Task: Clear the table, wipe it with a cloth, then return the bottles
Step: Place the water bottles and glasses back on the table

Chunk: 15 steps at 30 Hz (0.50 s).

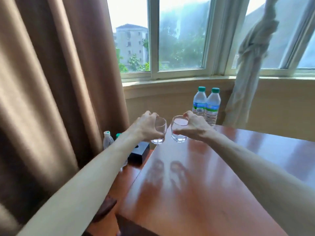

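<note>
Left hand [144, 126] gripping a clear glass [159, 133], right hand [193, 126] gripping another glass [179, 132] — both at far left table [196, 184] corner, two water bottles [206, 106] just beyond.

Hotel room — curtains [51, 82], complimentary bottles [206, 106]

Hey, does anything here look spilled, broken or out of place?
Nothing stands out. The left hand and right hand each grip an upright, intact glass at the table's far edge; two capped bottles stand upright behind. No spill shows.
</note>
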Each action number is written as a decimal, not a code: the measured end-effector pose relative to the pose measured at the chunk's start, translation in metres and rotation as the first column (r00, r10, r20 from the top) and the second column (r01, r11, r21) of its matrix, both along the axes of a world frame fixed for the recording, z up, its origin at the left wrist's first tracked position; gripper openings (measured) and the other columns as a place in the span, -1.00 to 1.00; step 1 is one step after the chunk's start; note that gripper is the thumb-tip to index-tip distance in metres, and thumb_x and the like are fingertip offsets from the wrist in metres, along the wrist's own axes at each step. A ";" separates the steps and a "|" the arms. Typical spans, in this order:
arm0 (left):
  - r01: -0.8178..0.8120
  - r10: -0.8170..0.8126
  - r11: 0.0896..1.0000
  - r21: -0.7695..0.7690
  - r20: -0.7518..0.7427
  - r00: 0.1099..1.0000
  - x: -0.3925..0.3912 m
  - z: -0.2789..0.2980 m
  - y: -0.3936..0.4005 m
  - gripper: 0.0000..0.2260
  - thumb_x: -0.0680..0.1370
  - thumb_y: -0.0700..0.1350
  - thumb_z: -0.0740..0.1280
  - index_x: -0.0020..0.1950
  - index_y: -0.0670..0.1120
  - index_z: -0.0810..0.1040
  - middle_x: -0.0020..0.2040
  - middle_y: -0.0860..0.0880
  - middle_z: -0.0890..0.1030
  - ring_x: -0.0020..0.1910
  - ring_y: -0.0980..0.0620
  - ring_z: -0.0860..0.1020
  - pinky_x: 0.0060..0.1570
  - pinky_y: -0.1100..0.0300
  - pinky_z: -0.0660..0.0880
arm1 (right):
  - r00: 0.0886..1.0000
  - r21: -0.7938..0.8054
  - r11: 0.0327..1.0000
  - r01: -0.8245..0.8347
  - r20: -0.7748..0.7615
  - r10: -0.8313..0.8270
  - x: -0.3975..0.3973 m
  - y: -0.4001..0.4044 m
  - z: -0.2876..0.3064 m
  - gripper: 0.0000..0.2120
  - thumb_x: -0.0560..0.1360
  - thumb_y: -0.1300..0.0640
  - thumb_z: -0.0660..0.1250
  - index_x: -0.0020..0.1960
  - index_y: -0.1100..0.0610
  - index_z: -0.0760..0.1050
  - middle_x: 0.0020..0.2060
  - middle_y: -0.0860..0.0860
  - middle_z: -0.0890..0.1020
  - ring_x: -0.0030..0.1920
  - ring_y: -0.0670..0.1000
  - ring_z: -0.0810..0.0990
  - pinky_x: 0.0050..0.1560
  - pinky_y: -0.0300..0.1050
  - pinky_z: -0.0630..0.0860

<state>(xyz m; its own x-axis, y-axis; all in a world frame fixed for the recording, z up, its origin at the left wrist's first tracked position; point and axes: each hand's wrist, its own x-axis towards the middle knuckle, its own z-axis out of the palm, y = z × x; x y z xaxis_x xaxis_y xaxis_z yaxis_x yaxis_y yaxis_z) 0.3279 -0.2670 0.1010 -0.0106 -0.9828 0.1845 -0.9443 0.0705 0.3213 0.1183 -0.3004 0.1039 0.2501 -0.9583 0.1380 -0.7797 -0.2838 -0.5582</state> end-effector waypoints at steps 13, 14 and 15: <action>0.092 -0.093 0.995 -0.028 -0.003 0.996 -0.135 -0.069 -0.049 -0.30 0.31 0.29 0.38 0.36 -0.03 0.46 0.17 -0.06 0.46 0.15 -0.12 0.57 0.14 -0.03 0.53 | 0.962 0.068 0.962 0.264 0.058 -0.268 -0.111 -0.008 -0.077 -0.17 0.22 -0.30 0.45 0.37 0.08 0.41 0.23 0.13 0.57 0.30 0.15 0.52 0.28 0.04 0.50; 0.082 -0.083 0.996 -0.045 -0.021 0.996 -0.136 -0.073 -0.050 -0.33 0.34 0.24 0.41 0.37 -0.03 0.45 0.17 -0.06 0.45 0.14 -0.12 0.58 0.11 -0.01 0.54 | 0.960 0.066 0.961 0.268 0.069 -0.272 -0.111 -0.010 -0.079 -0.21 0.28 -0.22 0.51 0.39 0.07 0.39 0.25 0.14 0.56 0.32 0.16 0.51 0.30 0.04 0.48; 0.073 -0.076 0.996 -0.059 -0.047 0.996 -0.136 -0.076 -0.050 -0.34 0.36 0.22 0.42 0.39 -0.03 0.43 0.18 -0.05 0.45 0.14 -0.12 0.57 0.10 0.00 0.54 | 0.959 0.062 0.961 0.268 0.077 -0.273 -0.110 -0.011 -0.083 -0.20 0.31 -0.18 0.54 0.43 0.07 0.36 0.28 0.15 0.54 0.34 0.17 0.50 0.32 0.04 0.47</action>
